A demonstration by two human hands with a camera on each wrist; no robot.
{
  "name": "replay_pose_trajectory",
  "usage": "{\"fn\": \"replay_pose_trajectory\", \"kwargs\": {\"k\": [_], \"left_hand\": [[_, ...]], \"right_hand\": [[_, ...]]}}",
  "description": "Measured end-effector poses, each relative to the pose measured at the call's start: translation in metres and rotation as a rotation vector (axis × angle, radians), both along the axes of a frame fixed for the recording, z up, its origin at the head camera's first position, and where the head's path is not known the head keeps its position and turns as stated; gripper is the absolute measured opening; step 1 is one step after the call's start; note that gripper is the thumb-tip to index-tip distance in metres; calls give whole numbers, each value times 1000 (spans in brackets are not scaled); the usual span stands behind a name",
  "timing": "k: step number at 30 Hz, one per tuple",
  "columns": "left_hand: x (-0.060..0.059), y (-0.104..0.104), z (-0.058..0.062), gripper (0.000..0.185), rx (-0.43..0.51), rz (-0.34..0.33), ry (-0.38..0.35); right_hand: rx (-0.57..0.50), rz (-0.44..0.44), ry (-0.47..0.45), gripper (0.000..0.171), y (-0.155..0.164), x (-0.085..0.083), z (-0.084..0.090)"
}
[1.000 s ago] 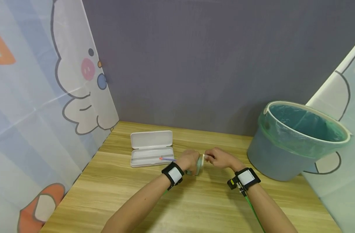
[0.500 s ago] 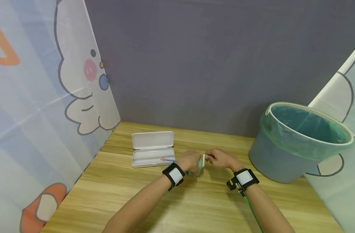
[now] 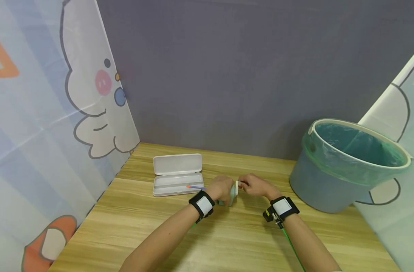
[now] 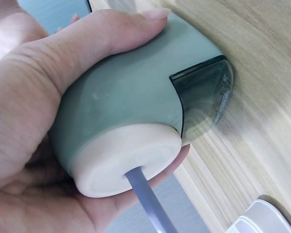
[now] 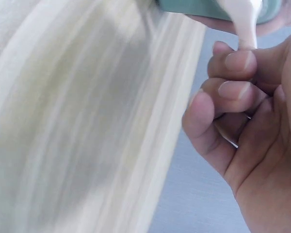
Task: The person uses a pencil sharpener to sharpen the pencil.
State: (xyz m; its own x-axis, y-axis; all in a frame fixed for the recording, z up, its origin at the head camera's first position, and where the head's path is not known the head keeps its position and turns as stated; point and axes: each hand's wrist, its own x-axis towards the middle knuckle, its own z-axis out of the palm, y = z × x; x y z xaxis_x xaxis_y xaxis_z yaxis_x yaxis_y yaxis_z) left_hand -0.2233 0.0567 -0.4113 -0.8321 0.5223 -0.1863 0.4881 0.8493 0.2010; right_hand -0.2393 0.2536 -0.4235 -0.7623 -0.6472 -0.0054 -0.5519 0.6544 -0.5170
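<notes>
Two hands meet mid-table (image 3: 227,241). Left hand (image 3: 220,187) wraps green sharpener (image 4: 131,97), pinning it on wood against cranking. Pencil (image 4: 145,201) plugged in end. Right hand (image 3: 256,186) curled, pinching white crank handle (image 5: 246,22).

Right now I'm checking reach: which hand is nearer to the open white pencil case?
Left. The left hand grips the green sharpener just right of the pencil case, close to its right end. The right hand pinches the crank on the sharpener's far side, farther away.
</notes>
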Motion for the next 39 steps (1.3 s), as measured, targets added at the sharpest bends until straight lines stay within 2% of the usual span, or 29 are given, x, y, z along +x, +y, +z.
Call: {"fn": "replay_pose_trajectory", "kwargs": {"k": [5,12,19,23,31,39], "left_hand": [[-1,0,-3,45,7,-4,2],[-3,1,-6,38,27,-9,3],[-1,0,-6,35,37,-10,8],[-2,-1,-6,36,42,-13,13],[-2,-2,-5,36,59,-16,18],[-1,-2,-3,39,79,10,-12]], "right_hand": [[16,-16,23,24,-1,-1,-7],[2,28,66,23,-1,-2,-17],[72,60,26,25,-3,2,-30],[66,65,26,24,-4,6,-33],[63,56,-20,26,-6,10,-34],[61,63,-83,27,-8,18,-32]]}}
